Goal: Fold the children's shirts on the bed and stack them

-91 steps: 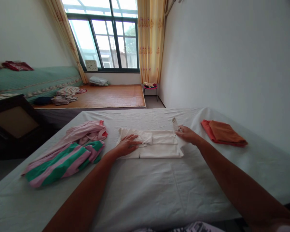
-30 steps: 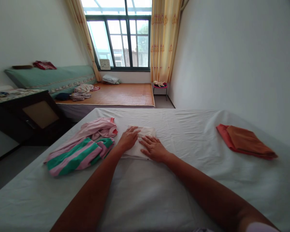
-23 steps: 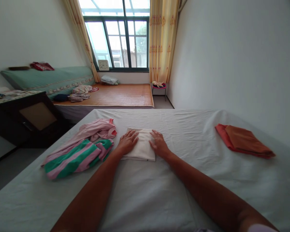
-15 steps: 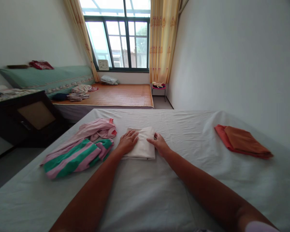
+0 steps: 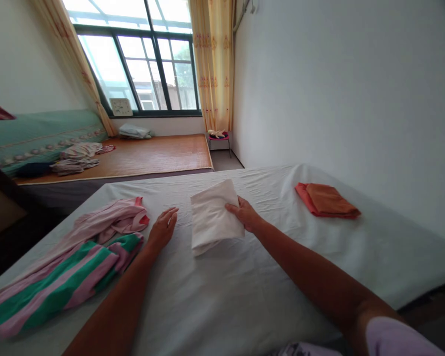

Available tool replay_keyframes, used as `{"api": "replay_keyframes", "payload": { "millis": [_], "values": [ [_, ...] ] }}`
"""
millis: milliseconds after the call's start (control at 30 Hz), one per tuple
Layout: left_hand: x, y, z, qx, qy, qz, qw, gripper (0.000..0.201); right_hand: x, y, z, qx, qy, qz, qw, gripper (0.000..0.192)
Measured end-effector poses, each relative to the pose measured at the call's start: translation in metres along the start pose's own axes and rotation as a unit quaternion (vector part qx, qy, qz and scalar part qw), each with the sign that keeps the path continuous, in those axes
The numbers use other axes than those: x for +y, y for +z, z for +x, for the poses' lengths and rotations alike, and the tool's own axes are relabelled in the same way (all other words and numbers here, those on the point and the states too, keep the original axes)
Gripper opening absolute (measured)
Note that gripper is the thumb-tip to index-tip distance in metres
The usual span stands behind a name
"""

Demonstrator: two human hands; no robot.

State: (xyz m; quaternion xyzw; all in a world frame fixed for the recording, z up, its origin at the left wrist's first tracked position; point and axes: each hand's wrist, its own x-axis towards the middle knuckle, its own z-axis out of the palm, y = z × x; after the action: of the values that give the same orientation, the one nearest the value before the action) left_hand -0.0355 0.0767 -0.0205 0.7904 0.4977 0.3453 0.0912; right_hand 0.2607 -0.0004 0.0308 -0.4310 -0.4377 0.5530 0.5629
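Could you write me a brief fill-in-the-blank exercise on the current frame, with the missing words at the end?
The person's ____ hand grips a folded white cloth.
The left hand holds ____.
The striped cloth shows pink and ____ bands.
The folded orange cloth lies to the ____ of the white one.

Missing words: right; nothing; green; right.

a home bedroom is suggested by a mat-covered bed [image 5: 163, 152], a window [image 5: 136, 69] framed by patterned curtains [image 5: 214, 62], and a clock [image 5: 121, 107] propped against it.
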Motion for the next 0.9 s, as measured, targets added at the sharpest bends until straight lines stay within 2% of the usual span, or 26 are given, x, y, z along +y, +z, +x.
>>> {"api": "replay_keyframes", "payload": {
  "millis": [167, 233, 367, 467, 567, 600, 633, 700, 733, 767, 800, 833, 867, 900],
  "values": [
    [-0.001, 0.008, -0.003, -0.087, -0.002, 0.079, 0.993, 0.048, -0.018, -0.091, -0.018, 0.106, 0.03, -0.073, 0.991, 0.044],
    [-0.002, 0.01, -0.004, -0.096, 0.011, 0.108, 0.989, 0.048, -0.032, -0.12, -0.025, 0.122, 0.006, -0.087, 0.989, 0.046],
    [-0.002, 0.01, -0.003, -0.094, 0.032, 0.134, 0.986, 0.047, -0.089, -0.182, -0.045, 0.145, -0.063, -0.13, 0.979, 0.048],
    [0.0, 0.009, -0.003, -0.101, 0.036, 0.153, 0.982, 0.046, -0.138, -0.25, -0.059, 0.19, -0.085, -0.186, 0.96, 0.047],
    [-0.001, 0.011, -0.004, -0.106, 0.038, 0.169, 0.979, 0.047, -0.169, -0.324, -0.065, 0.22, -0.033, -0.292, 0.93, 0.045],
    [-0.001, 0.011, -0.004, -0.107, 0.04, 0.172, 0.978, 0.048, -0.173, -0.344, -0.065, 0.235, -0.003, -0.35, 0.907, 0.049],
    [-0.002, 0.011, -0.004, -0.108, 0.042, 0.173, 0.978, 0.048, -0.173, -0.359, -0.062, 0.257, 0.021, -0.422, 0.869, 0.054],
    [-0.002, 0.012, -0.003, -0.11, 0.045, 0.175, 0.977, 0.047, -0.161, -0.373, -0.053, 0.287, 0.048, -0.563, 0.774, 0.059],
    [-0.001, 0.012, -0.004, -0.111, 0.045, 0.177, 0.977, 0.046, -0.149, -0.372, -0.047, 0.283, 0.054, -0.619, 0.73, 0.058],
    [0.001, 0.011, -0.004, -0.111, 0.045, 0.179, 0.977, 0.046, -0.134, -0.367, -0.042, 0.265, 0.058, -0.663, 0.698, 0.056],
    [0.003, 0.011, -0.005, -0.114, 0.045, 0.18, 0.976, 0.045, -0.116, -0.359, -0.037, 0.24, 0.057, -0.694, 0.677, 0.054],
    [0.005, 0.01, -0.007, -0.116, 0.044, 0.182, 0.975, 0.045, -0.097, -0.351, -0.033, 0.204, 0.058, -0.712, 0.669, 0.053],
    [0.008, 0.009, -0.009, -0.119, 0.041, 0.183, 0.975, 0.045, -0.079, -0.345, -0.031, 0.187, 0.05, -0.731, 0.654, 0.054],
    [0.011, 0.008, -0.012, -0.124, 0.036, 0.183, 0.975, 0.044, -0.062, -0.341, -0.03, 0.196, 0.026, -0.751, 0.63, 0.057]
  ]
}}
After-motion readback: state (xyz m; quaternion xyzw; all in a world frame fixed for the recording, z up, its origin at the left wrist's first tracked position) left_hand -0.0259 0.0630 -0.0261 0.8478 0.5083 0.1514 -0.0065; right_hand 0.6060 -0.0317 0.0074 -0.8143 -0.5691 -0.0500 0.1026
